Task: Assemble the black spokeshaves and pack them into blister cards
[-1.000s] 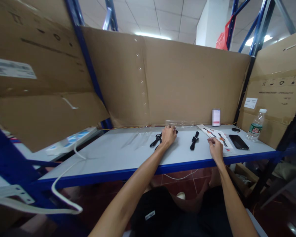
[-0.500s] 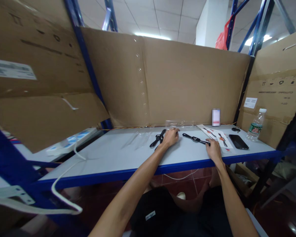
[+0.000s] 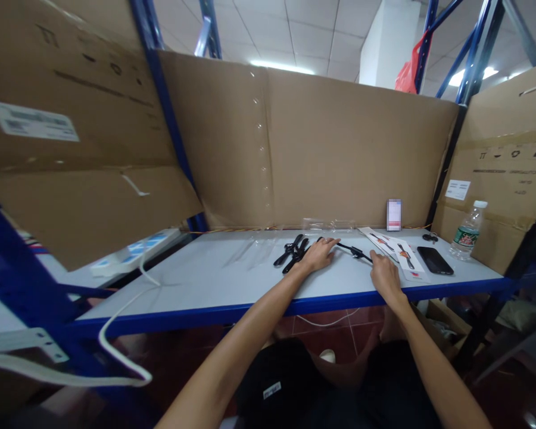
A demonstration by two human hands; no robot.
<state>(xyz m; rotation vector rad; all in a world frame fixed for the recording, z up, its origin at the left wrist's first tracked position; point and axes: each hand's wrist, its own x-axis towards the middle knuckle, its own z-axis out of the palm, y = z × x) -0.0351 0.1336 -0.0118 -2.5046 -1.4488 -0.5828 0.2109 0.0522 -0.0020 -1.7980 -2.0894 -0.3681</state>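
Grey shelf-top [image 3: 232, 274], cardboard [image 3: 339, 149] behind. Black watch [image 3: 355, 252] flat between hands: left hand [image 3: 320, 254] open, fingertips on one strap end; right hand [image 3: 384, 277] curled at other, grip hidden. Seemingly straightening; next, steady opposing pull.

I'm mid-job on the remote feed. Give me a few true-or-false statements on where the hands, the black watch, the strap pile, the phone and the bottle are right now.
1. The left hand and the right hand each touch an end of the black watch. True.
2. The phone lies left of the pile of black straps. False: it lies far to the right, beside the leaflet.
3. The water bottle stands upright with its cap on. True.
4. The right hand holds the pile of black straps. False: the pile lies on the table, next to the left hand.
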